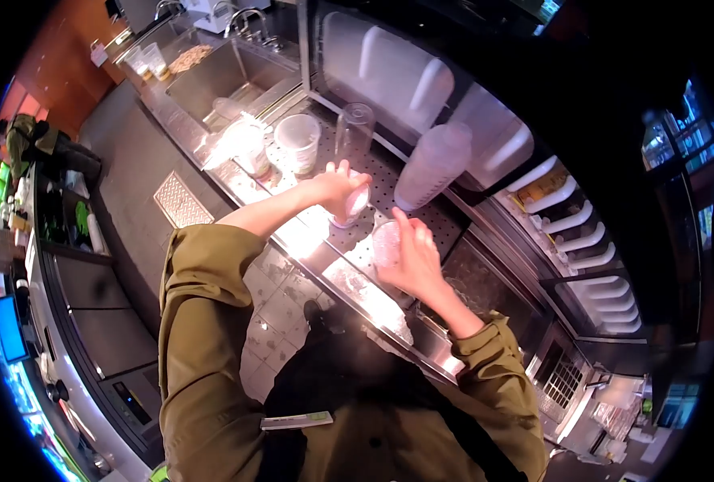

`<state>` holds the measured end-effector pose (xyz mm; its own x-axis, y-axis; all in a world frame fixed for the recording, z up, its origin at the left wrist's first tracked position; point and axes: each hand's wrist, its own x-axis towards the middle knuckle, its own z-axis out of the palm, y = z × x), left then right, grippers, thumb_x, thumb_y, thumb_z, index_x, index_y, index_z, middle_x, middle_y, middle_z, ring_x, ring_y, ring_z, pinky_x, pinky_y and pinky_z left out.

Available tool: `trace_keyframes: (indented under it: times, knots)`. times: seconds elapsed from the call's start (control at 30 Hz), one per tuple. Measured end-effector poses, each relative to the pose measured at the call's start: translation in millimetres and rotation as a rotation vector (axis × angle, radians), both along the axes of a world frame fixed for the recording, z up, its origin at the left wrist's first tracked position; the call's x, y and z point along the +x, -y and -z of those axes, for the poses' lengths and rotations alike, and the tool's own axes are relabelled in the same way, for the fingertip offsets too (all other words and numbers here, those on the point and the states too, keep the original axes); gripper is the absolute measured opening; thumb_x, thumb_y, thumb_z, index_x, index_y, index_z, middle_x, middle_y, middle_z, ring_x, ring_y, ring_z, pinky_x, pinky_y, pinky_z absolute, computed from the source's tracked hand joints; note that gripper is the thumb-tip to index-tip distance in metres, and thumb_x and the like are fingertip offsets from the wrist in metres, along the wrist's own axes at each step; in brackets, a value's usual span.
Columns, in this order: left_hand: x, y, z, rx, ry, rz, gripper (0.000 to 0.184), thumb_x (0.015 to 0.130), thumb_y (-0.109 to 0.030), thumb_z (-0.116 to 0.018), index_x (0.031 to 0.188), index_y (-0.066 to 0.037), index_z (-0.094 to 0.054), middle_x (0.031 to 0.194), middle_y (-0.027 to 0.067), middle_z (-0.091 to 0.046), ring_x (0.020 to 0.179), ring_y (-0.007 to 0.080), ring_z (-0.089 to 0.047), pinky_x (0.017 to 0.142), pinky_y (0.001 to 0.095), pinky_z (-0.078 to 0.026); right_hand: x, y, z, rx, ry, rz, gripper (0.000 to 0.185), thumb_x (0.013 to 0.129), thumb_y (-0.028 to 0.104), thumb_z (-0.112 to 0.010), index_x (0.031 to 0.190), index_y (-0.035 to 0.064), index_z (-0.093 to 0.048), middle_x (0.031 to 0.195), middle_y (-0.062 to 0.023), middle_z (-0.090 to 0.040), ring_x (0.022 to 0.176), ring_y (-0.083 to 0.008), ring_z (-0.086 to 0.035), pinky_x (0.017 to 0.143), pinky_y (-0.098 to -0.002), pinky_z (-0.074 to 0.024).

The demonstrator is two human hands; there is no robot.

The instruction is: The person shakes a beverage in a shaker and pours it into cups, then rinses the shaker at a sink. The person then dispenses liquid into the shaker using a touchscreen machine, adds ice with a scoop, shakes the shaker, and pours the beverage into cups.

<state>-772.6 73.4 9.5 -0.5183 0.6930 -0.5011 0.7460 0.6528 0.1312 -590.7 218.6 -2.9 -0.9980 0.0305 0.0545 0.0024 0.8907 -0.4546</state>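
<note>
My left hand (341,191) is wrapped round a small clear cup (357,201) over the perforated metal counter (383,173). Close to its right, my right hand (413,253) grips another clear cup (387,243) that looks pale inside. Beyond my left hand stands a tall clear container (354,128). A large frosted bottle (433,165) stands upright behind both hands. To the left are a wide clear cup (297,140) and a brightly lit cup (248,143), partly washed out by glare.
A metal sink (224,84) with taps lies at the back left, near cups (146,60). White-handled bins (582,233) line the right side. A person (48,149) is at the far left. A metal frame (306,48) rises behind the counter.
</note>
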Motion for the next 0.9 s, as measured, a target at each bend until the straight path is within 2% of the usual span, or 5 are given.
trace_keyframes:
  times: [0.17, 0.2, 0.33, 0.47, 0.9]
  knots:
    - [29, 71, -17, 0.198, 0.016, -0.076, 0.1, 0.047, -0.022, -0.082, 0.134, -0.026, -0.034, 0.121, 0.0214, -0.033, 0.111, 0.0415, -0.038, 0.085, 0.0467, -0.046, -6, 16, -25, 0.07, -0.032, -0.15, 0.094, 0.054, 0.022, -0.071, 0.136, 0.0085, -0.027, 0.119, -0.025, -0.04, 0.108, -0.0412, -0.042, 0.091, -0.0444, -0.0394]
    - [37, 91, -31, 0.188, 0.043, -0.068, 0.109, 0.044, -0.023, -0.083, 0.137, -0.019, -0.027, 0.12, 0.0292, -0.031, 0.106, 0.0461, -0.042, 0.083, 0.0494, -0.044, -9, 28, -31, 0.074, -0.057, -0.192, 0.093, 0.054, 0.022, -0.071, 0.135, 0.0079, -0.027, 0.119, -0.0252, -0.04, 0.108, -0.0413, -0.042, 0.09, -0.0449, -0.0398]
    - [63, 189, -62, 0.216, 0.075, -0.195, 0.097, 0.049, -0.018, -0.082, 0.132, -0.02, -0.032, 0.12, 0.0259, -0.04, 0.105, 0.043, -0.047, 0.081, 0.0484, -0.049, -26, 97, -57, 0.078, -0.085, -0.363, 0.095, 0.053, 0.018, -0.073, 0.135, 0.0069, -0.027, 0.119, -0.0236, -0.041, 0.11, -0.0404, -0.042, 0.092, -0.0444, -0.0388]
    - [94, 309, -84, 0.146, -0.029, -0.386, 0.097, 0.048, -0.018, -0.082, 0.132, -0.028, -0.034, 0.122, 0.0208, -0.035, 0.11, 0.0392, -0.039, 0.078, 0.0476, -0.051, -44, 213, -82, -0.005, -0.049, -0.497, 0.094, 0.054, 0.017, -0.073, 0.135, 0.0057, -0.026, 0.119, -0.0213, -0.041, 0.112, -0.0398, -0.041, 0.093, -0.0444, -0.0372]
    - [118, 748, -100, 0.04, -0.021, -0.918, 0.097, 0.048, -0.011, -0.08, 0.131, -0.023, -0.032, 0.118, 0.0224, -0.035, 0.107, 0.0434, -0.039, 0.087, 0.0494, -0.043, -173, 663, -63, -0.132, -0.013, -1.001, 0.099, 0.055, 0.03, -0.075, 0.137, 0.0077, -0.022, 0.121, -0.0241, -0.041, 0.114, -0.0389, -0.041, 0.093, -0.0443, -0.0395]
